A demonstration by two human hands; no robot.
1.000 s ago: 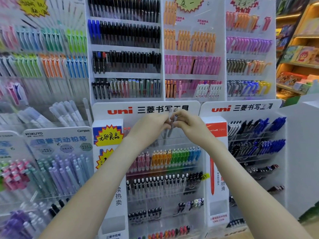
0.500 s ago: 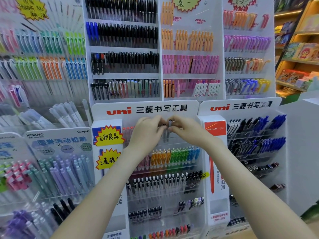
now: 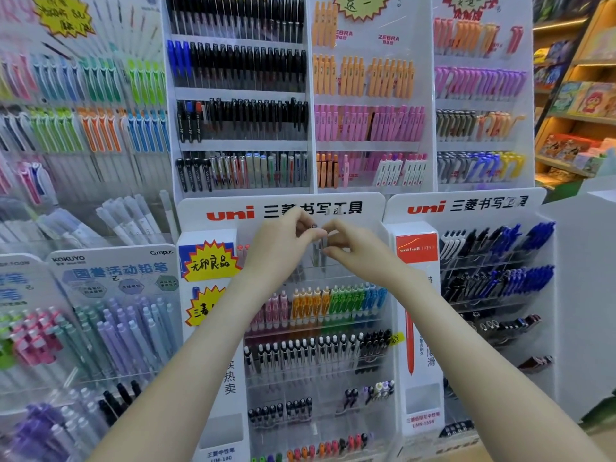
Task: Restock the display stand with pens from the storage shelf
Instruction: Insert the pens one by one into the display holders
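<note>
Stationery racks fill the whole wall, with Zebra pen racks (image 3: 366,95) at twelve o'clock and a Kokuyo pencil rack (image 3: 113,261) at nine. Dead centre stands the uni display stand (image 3: 233,215), clear tiers stepping down its front.

Its top tier (image 3: 360,271) looks nearly bare. A couple of red-topped pens (image 3: 242,249) sit at its nine o'clock end and a few slim grey pens (image 3: 320,253) in the middle. The second tier (image 3: 320,308) is packed pink, orange, green and blue, the third (image 3: 300,355) is full of white-and-black pens, and the fourth (image 3: 293,408) is sparse.

Both hands meet over the top tier. The left hand (image 3: 280,251) curls its fingers round a dark-tipped pen end, and the right hand (image 3: 358,253) pinches a grey pen's top.

I'd judge these pens light, stiff and smooth-barrelled, so best pinched near the clip end and slid in tip first.
</note>
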